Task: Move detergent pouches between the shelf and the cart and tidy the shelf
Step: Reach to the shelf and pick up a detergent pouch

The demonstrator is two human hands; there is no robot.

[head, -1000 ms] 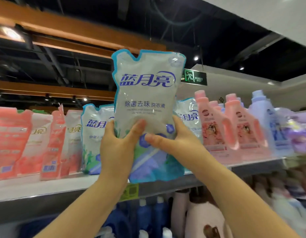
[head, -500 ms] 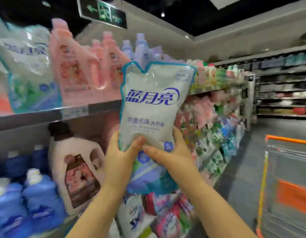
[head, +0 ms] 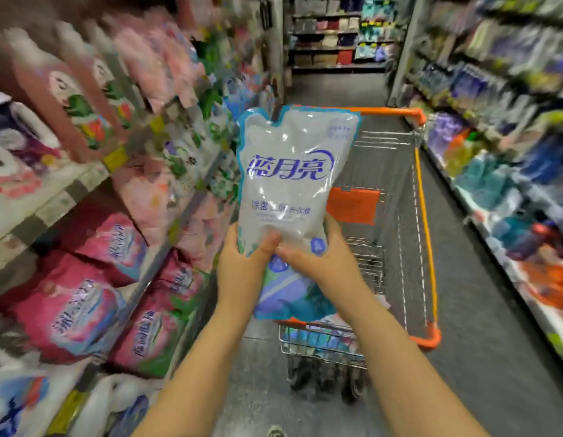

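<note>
I hold a white and blue detergent pouch upright in front of me, over the near end of an orange-rimmed wire shopping cart. My left hand grips its lower left side, thumb on the front. My right hand grips its lower right side. Colourful packs lie low in the cart's near end, partly hidden by the pouch. The shelf I took the pouch from runs along the left, blurred.
Pink bags fill the lower left shelves. Another stocked shelf lines the right side of the aisle. Grey floor runs between cart and right shelf. More shelving closes the aisle's far end.
I have turned right and down, away from the top shelf toward the cart. The pouch, still in both hands, has come off the shelf and now hangs above the cart.
</note>
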